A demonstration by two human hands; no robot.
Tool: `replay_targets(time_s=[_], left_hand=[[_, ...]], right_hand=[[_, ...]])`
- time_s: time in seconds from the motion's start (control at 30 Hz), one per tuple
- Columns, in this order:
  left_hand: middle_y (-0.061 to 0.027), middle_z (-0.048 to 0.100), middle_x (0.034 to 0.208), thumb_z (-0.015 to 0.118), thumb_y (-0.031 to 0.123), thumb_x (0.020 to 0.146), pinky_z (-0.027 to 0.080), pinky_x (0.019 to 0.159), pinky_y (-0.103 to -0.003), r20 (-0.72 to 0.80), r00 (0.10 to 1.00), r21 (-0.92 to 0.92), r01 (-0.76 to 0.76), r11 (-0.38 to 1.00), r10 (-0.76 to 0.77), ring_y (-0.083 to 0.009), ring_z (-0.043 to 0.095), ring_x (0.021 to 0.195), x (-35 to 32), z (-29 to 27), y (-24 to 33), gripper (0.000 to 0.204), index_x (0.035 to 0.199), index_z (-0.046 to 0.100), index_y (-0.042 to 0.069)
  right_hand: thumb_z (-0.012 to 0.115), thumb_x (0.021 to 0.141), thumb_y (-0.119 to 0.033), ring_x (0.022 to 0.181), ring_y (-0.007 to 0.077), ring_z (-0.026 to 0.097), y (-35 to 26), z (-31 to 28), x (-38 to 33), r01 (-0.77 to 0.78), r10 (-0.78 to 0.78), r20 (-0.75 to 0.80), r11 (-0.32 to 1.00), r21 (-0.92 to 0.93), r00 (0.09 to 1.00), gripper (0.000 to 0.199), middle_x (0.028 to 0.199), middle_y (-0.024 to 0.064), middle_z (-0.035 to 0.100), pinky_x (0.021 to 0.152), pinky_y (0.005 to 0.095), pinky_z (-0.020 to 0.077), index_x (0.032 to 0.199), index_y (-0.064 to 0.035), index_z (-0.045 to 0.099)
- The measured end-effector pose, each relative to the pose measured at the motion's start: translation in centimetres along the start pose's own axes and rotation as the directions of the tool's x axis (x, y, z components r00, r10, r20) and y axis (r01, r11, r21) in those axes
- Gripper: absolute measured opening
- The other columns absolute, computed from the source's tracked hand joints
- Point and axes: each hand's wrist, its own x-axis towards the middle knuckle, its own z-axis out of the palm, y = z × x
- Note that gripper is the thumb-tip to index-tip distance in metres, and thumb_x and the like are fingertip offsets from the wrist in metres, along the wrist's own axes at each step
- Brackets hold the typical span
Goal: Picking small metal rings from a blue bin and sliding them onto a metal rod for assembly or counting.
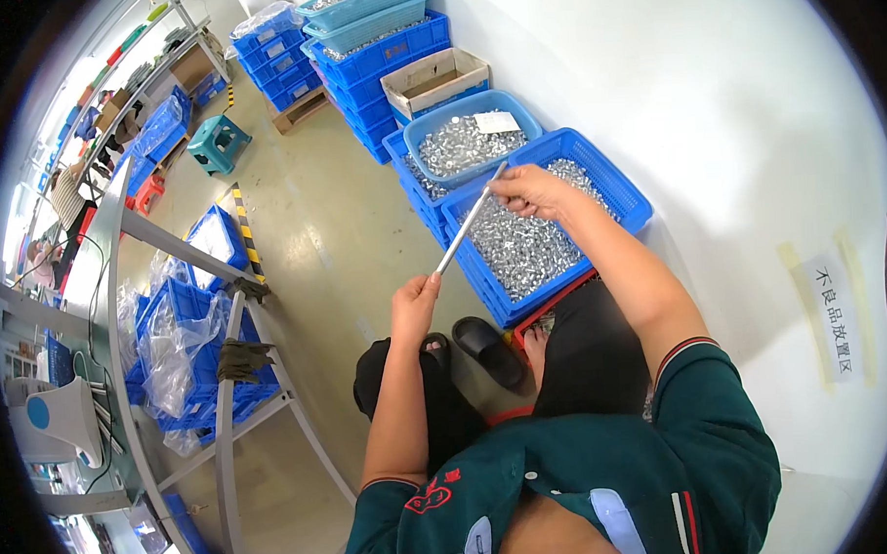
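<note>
Head view: got a slim silvery rod [471, 221] here, held slantwise near the left side of a blue plastic crate [618, 186]. Pinched at the near end in the left hand [415, 305], also gripped toward the far end in the right hand [532, 191]. Seeing loads of loose metal fasteners [521, 257] in the crate, plus a light-blue basin [462, 107] just beyond it.

Bright metal beside blue plastic, as we see it.
The slim rod [472, 221] we hold looks like smooth, silvery metal; the small parts [521, 255] in the blue plastic crate [628, 194] are glossy metal. Matt paper makes the slip [497, 123] toward the far right corner of the pale-blue plastic basin [533, 127]. Our shirt [606, 457] is matt cloth; the floor [310, 243] shines faintly.
</note>
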Motion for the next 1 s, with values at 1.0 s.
replay_targets(time_s=[1.0], left_hand=[[0.006, 0.034, 0.053, 0.052, 0.031, 0.086, 0.024, 0.045, -0.022, 0.035, 0.999, -0.027, -0.021, 0.999, 0.022, -0.0043, 0.03, 0.049, -0.4, -0.3, 0.4, 0.036, 0.061, 0.046, 0.007]], right_hand=[[0.061, 0.081, -0.018, 0.05, 0.0034, 0.036, -0.6, -2.1, -0.6, 0.152, -0.138, -0.064, 0.926, 0.347, 0.988, 0.018, 0.068, -0.0003, 0.046, 0.037, 0.0139, 0.0241, 0.09, -0.0025, 0.058]])
